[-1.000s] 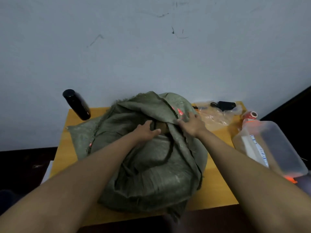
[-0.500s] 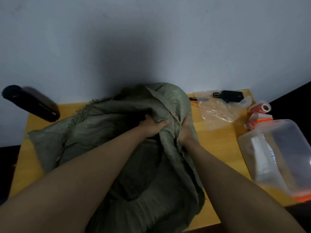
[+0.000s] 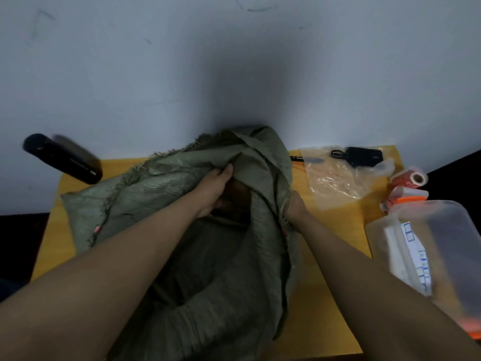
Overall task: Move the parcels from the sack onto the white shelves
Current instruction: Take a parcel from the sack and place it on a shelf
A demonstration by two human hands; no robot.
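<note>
While the sack [image 3: 182, 256] is held open on the yellow table [image 3: 335, 308], a brown parcel [image 3: 238, 190] is reached for inside its mouth.

The limp woven cloth is bunched in the right hand [image 3: 295, 208] at the right rim, fingers curled round it; the left hand [image 3: 214, 190] is curled at the upper fold beside the parcel, though whether the parcel itself is held cannot be told. The parcel is judged to be stiff cardboard, light, best taken by its edges once the floppy cloth is pulled clear. Beside the sack, a clear plastic tub [image 3: 442, 256] with printed papers inside and a clear bag [image 3: 335, 181] are seen.
</note>
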